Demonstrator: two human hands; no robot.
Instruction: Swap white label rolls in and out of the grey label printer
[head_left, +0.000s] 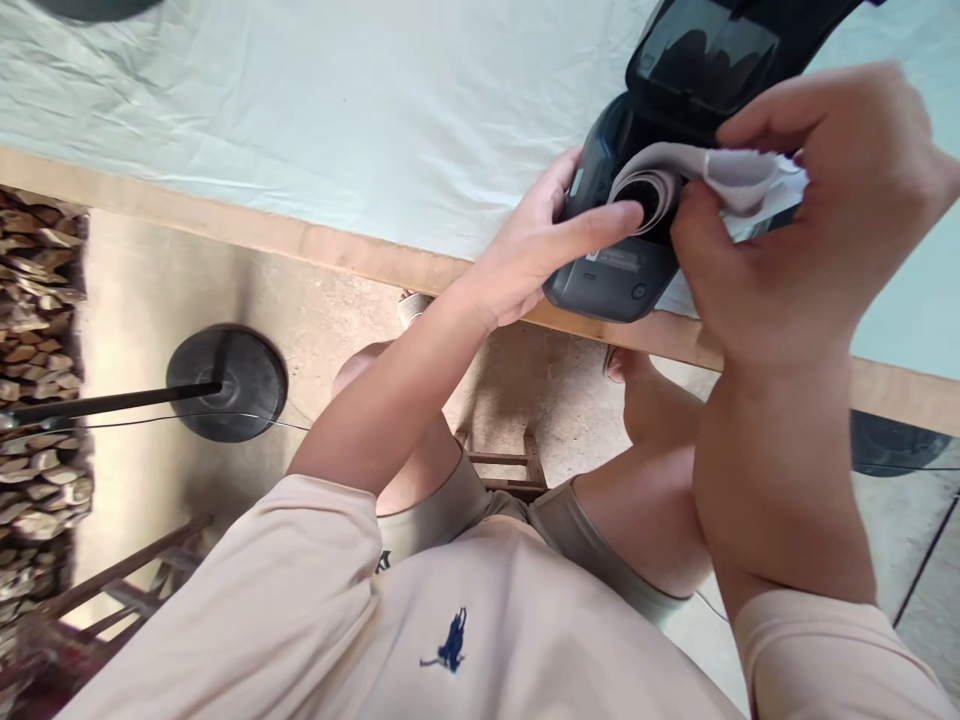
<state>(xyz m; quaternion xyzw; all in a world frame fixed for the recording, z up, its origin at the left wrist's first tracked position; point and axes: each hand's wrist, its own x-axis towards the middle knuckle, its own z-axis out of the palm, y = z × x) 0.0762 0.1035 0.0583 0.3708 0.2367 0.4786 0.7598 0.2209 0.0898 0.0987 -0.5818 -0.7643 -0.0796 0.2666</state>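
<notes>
A dark grey label printer (622,270) with its lid (705,50) open stands at the near edge of the table (360,250). A white paper roll (645,185) sits in its open bay. My left hand (540,250) grips the printer's left side, index finger stretched across to the roll. My right hand (817,210) pinches the loose end of the paper (742,180) and holds it up to the right of the roll.
A pale green cloth (337,110) covers the table top. Below are my knees and a wooden stool (510,470). A black round stand base (229,380) with a pole sits on the concrete floor at left, beside stacked firewood (37,380).
</notes>
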